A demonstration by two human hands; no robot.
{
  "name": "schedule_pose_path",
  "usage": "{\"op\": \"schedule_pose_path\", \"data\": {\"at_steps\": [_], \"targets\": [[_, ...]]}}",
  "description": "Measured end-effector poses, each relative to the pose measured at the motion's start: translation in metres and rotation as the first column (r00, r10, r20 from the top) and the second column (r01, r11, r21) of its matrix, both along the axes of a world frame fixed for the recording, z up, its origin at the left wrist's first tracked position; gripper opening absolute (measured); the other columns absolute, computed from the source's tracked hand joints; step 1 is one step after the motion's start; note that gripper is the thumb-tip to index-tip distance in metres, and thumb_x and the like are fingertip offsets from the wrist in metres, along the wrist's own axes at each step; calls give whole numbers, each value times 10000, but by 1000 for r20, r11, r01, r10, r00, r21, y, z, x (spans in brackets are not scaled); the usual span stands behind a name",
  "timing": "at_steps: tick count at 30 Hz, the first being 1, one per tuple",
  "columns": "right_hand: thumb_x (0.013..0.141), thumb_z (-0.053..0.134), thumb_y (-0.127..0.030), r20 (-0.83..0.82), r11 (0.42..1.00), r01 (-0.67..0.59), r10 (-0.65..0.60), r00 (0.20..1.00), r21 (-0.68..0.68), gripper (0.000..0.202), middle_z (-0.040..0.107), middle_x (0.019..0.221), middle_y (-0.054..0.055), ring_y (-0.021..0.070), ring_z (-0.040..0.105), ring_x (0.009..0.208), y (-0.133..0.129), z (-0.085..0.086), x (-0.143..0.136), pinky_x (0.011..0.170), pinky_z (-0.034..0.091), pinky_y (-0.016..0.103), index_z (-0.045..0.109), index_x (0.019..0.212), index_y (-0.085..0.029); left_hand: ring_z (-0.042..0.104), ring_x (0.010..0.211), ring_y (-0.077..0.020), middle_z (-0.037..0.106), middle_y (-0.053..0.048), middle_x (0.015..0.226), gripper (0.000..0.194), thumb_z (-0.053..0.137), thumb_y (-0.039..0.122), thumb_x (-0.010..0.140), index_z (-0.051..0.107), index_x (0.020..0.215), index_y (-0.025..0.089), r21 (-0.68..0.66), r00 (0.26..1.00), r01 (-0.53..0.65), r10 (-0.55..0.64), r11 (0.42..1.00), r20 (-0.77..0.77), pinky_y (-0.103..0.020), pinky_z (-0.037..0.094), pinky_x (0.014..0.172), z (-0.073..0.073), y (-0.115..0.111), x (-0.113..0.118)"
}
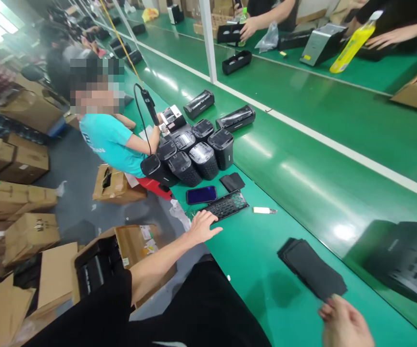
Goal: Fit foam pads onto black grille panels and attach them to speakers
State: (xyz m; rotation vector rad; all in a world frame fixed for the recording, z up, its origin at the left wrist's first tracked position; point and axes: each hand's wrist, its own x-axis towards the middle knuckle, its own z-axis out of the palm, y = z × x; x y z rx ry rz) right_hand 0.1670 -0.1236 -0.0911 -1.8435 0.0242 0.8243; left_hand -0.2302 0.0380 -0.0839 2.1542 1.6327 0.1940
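Observation:
My left hand (204,226) has its fingers stretched out at the near edge of a black perforated panel (229,205); whether it touches the panel I cannot tell. A stack of thin black sheets (311,267) lies fanned on the green table to the right. My right hand (345,322) is closed in a pinch at the near corner of this stack, on a black sheet; how many sheets are in the pinch is hidden. Close to the panel lie a phone (201,194), a small pile of black pieces (232,181) and a cutter knife (264,210).
Several black perforated housings (204,158) stand grouped at the table's left. Another housing (407,260) sits on the conveyor belt (302,188) at right. A co-worker in a turquoise shirt (109,142) works beyond the group. Open cardboard boxes (136,246) stand on the floor.

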Motion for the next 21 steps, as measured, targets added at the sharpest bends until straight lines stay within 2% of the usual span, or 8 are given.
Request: {"op": "schedule_pose_path", "data": {"at_steps": [4, 8, 12, 15, 17, 18, 20, 21], "targets": [[477, 942, -486, -205, 1000, -21, 20, 979, -3, 503, 635, 688, -8, 93, 528, 520, -15, 0, -68, 441, 434, 207, 678, 795, -200, 601, 936, -231, 728, -77, 953, 196, 611, 366, 995, 738, 1001, 217, -33, 1000, 8, -8, 999, 3, -375, 425, 866, -11, 6, 5], [525, 929, -585, -186, 999, -41, 39, 982, -7, 571, 635, 689, -25, 94, 534, 519, -30, -7, -93, 460, 440, 214, 654, 847, -202, 610, 925, -247, 721, -84, 930, 208, 697, 419, 931, 746, 952, 219, -76, 997, 40, -35, 996, 65, -382, 452, 873, -15, 17, 0], [557, 813, -737, -37, 989, -136, 134, 990, -62, 636, 600, 639, -33, 118, 512, 485, -36, -1, -105, 454, 423, 252, 606, 858, -217, 614, 967, -261, 726, -120, 984, 306, 503, 389, 1032, 753, 965, 225, -83, 983, 93, -78, 992, 167, -405, 459, 916, 4, 21, -9], [591, 747, -767, 78, 981, -143, 154, 985, -129, 621, 542, 567, -48, 136, 485, 483, -29, 3, -99, 464, 400, 269, 616, 844, -215, 602, 952, -268, 710, -116, 946, 339, 491, 454, 1028, 748, 944, 250, -100, 943, 174, -136, 980, 303, -419, 458, 928, 20, 13, 0], [635, 707, -760, 157, 968, -169, 199, 967, -183, 592, 557, 576, -31, 156, 503, 527, -14, 3, -85, 506, 411, 287, 637, 837, -209, 586, 873, -253, 674, -101, 852, 332, 492, 433, 1022, 724, 854, 264, -107, 858, 400, -330, 910, 393, -400, 462, 871, 24, -2, 21], [660, 688, -749, 197, 959, -188, 230, 953, -212, 570, 589, 609, -13, 171, 528, 568, -3, 2, -76, 546, 428, 301, 646, 834, -207, 571, 825, -241, 650, -92, 809, 335, 489, 402, 1020, 698, 799, 263, -88, 781, 540, -460, 837, 424, -384, 460, 827, 23, -12, 36], [710, 667, -708, 267, 933, -228, 303, 915, -280, 508, 651, 693, 22, 204, 577, 668, 24, -4, -56, 660, 464, 334, 660, 820, -213, 533, 745, -217, 608, -77, 760, 340, 487, 338, 1011, 632, 716, 251, -29, 578, 775, -689, 632, 438, -356, 438, 730, 14, -33, 68], [731, 668, -679, 293, 916, -247, 342, 893, -317, 468, 669, 723, 33, 219, 591, 710, 39, -7, -47, 717, 468, 351, 665, 810, -218, 512, 708, -207, 587, -66, 739, 331, 503, 328, 1003, 610, 701, 247, -12, 490, 843, -758, 538, 430, -346, 419, 682, 7, -43, 83]]}}
